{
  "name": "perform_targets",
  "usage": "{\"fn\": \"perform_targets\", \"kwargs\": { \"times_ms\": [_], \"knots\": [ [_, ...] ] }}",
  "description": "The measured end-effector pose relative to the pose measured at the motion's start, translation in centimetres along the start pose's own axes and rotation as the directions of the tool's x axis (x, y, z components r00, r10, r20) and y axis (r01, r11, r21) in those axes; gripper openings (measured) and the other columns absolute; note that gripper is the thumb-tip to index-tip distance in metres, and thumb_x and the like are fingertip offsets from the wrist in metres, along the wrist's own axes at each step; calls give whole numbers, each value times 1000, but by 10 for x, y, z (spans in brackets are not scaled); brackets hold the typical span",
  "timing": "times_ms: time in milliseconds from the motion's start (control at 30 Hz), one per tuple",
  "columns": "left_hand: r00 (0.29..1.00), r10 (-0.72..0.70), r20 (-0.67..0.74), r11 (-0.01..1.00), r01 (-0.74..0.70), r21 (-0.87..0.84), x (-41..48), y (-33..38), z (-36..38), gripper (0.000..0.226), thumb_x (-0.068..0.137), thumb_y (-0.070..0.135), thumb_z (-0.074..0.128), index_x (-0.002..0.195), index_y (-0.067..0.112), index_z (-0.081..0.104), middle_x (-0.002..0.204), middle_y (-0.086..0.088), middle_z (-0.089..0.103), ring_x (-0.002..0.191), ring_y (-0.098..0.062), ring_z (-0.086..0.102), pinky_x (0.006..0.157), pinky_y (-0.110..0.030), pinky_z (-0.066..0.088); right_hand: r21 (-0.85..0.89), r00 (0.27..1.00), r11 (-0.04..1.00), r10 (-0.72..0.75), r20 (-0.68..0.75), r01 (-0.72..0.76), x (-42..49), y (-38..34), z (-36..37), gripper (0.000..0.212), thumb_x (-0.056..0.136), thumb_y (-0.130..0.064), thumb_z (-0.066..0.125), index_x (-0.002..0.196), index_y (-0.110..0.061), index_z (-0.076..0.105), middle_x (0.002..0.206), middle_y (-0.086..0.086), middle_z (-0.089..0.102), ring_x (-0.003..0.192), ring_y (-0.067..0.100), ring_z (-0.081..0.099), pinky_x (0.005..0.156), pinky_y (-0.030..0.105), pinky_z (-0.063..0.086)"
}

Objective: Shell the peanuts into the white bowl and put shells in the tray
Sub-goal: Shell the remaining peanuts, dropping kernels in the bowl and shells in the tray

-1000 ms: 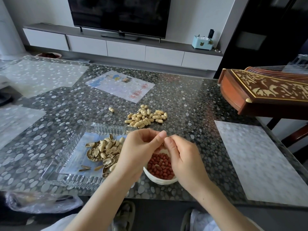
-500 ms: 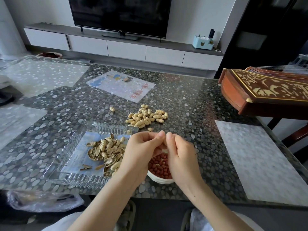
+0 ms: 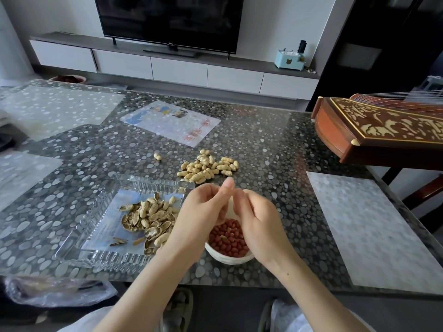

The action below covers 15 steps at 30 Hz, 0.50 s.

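Note:
My left hand and my right hand meet fingertip to fingertip just above the white bowl. They pinch a peanut that the fingers almost wholly hide. The bowl holds red shelled kernels, and the hands cover its far side. Left of the bowl stands the clear glass tray with a heap of empty shells. A pile of unshelled peanuts lies on the table beyond the hands. One stray peanut lies to the left of that pile.
A carved wooden zither juts over the table's right edge. A printed sheet lies at the far middle, a pale mat at the right. A plastic bag hangs below the near edge.
Both hands have closed in on each other over the bowl, and the left thumb now points upward. The bowl, tray and peanut pile have not moved.

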<state>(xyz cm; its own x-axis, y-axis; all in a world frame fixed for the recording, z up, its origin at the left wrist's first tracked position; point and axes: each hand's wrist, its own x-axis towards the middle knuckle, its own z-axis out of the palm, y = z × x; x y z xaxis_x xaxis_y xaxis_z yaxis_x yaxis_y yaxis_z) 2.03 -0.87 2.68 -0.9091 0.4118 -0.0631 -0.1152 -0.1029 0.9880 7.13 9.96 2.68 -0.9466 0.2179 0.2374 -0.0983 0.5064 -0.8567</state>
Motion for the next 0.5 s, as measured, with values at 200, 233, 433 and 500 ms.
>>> {"fn": "perform_targets", "kwargs": {
  "times_ms": [200, 233, 433, 500],
  "knots": [
    [991, 75, 109, 986, -90, 141, -3, 3, 6, 39, 87, 51, 42, 68, 19, 53, 55, 13, 42, 51, -4, 37, 54, -20, 31, -156, 988, 981, -126, -87, 111, -2, 2, 0, 40, 100, -38, 30, 65, -31, 47, 52, -14, 45, 51, 3, 49, 50, 13, 32],
    [990, 103, 97, 984, -115, 134, -4, 1, 7, 38, 89, 49, 42, 67, 20, 54, 56, 10, 43, 53, -5, 38, 55, -23, 33, -200, 982, 971, -152, -111, 128, -1, 3, 1, 40, 100, -38, 29, 62, -33, 41, 49, -14, 43, 52, 3, 49, 49, 13, 32],
    [981, 178, 80, 954, -192, 229, -7, -4, 11, 42, 98, 39, 36, 83, 8, 59, 77, -9, 62, 74, -16, 58, 76, -41, 50, -167, 978, 982, -112, -176, 82, -3, 7, 6, 46, 101, -29, 34, 56, -29, 38, 45, -11, 42, 48, 4, 47, 47, 13, 30],
    [980, 181, 85, 942, -198, 270, -7, -4, 11, 42, 99, 37, 35, 80, 6, 56, 73, -3, 58, 70, -14, 54, 73, -40, 48, -106, 982, 994, -57, -179, 38, -4, 7, 7, 47, 101, -26, 36, 54, -27, 40, 47, -13, 48, 48, 3, 46, 48, 13, 30]
  ]
}}
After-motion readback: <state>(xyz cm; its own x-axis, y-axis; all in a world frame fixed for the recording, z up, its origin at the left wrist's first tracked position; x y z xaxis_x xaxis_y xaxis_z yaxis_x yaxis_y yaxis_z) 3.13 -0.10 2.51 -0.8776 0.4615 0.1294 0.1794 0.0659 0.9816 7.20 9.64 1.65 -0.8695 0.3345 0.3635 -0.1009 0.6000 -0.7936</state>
